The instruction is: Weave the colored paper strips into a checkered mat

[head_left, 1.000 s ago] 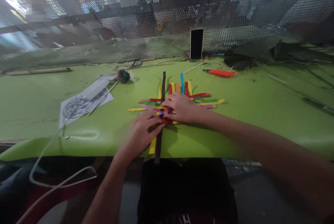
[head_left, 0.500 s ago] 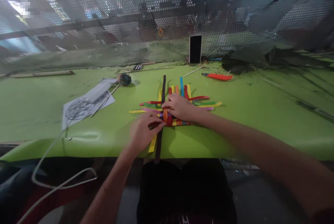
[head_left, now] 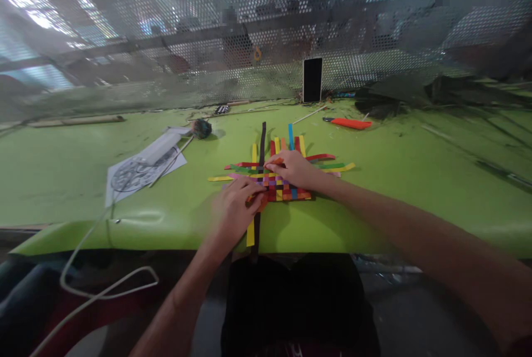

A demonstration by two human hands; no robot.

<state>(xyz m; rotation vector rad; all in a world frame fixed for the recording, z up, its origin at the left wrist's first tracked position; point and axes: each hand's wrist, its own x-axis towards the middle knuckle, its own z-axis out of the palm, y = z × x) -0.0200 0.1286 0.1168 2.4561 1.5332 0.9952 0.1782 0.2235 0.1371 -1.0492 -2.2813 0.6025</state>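
Between my hands lies a woven mat of coloured strips [head_left: 279, 183], its loose ends sticking out on several sides. My right hand [head_left: 296, 169] is over the upper part of the weave, thumb and fingers pinched on an orange strip [head_left: 276, 162]. At the mat's lower left corner is my left hand [head_left: 236, 204], closed, with orange strip showing around its fingertips. A dark brown strip [head_left: 262, 143] runs lengthwise past both hands, and its lower end hangs over the table edge. Beneath my left fingers a yellow strip [head_left: 250, 234] points toward me.
A red-handled cutter [head_left: 351, 123] lies right of the mat. Behind it a phone [head_left: 312, 80] leans upright against the mesh panel [head_left: 274, 24]. To the left are a printed sheet [head_left: 120, 177], a dark ball [head_left: 201, 128] and a white cable [head_left: 83, 246].
The orange strip's upper part has lifted off the weave in my right fingers. My left hand has shifted slightly, and more of the checkered mat shows.
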